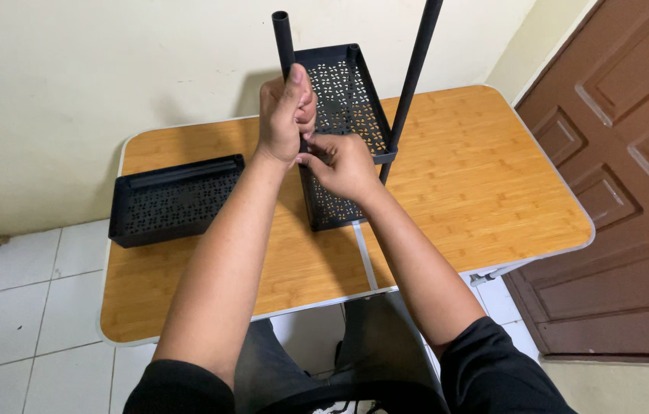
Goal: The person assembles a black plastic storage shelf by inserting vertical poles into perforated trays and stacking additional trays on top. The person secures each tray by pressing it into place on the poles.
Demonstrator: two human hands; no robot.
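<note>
Head view: left hand [286, 115] clamped on the black pole [283, 42] should hold it steady against the perforated tray [344, 100]; right hand [347, 165] pinches just below, what it pinches is hidden.

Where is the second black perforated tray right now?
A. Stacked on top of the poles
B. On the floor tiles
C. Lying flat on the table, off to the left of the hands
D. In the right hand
C: the spare perforated tray lies flat on the wooden table, left of the left hand, which grips a black pole, while the right hand works at the upright tray.
</note>
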